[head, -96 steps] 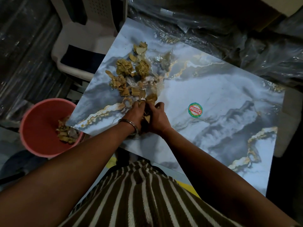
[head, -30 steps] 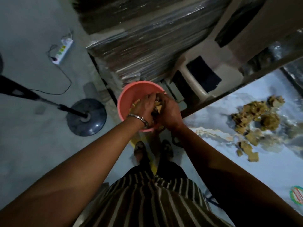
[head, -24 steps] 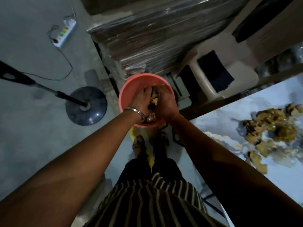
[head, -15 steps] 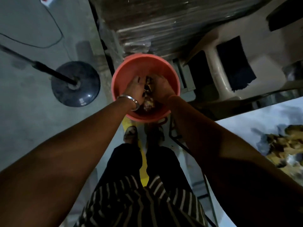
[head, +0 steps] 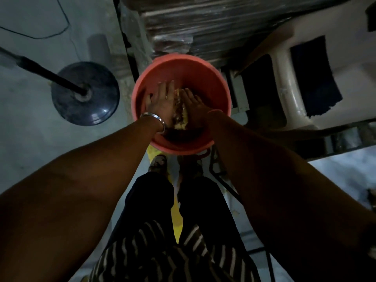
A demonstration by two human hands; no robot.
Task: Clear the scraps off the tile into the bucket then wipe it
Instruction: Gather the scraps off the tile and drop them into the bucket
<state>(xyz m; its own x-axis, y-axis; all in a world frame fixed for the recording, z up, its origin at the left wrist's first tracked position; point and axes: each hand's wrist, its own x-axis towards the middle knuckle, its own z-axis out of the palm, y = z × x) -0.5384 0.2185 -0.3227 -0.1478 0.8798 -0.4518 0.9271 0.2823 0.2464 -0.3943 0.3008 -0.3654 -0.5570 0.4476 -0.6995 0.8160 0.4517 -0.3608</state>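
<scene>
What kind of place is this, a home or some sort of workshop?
Probably a storeroom or tile workshop rather than a home. Plastic-wrapped stacks stand on a bare concrete floor behind the pink bucket, a fan stand base sits nearby, and a marbled tile lies at the right.

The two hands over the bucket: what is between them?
Tan scraps lie between the left hand and right hand, inside the pink bucket, in the head view.

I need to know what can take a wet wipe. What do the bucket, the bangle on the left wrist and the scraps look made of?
Bucket: likely plastic, smooth matte salmon-pink wall with a moulded rim. Bangle: looks like metal, silvery with a bright glint. Scraps: tan, crumpled, probably cardboard or paper; too dim to be sure.
</scene>
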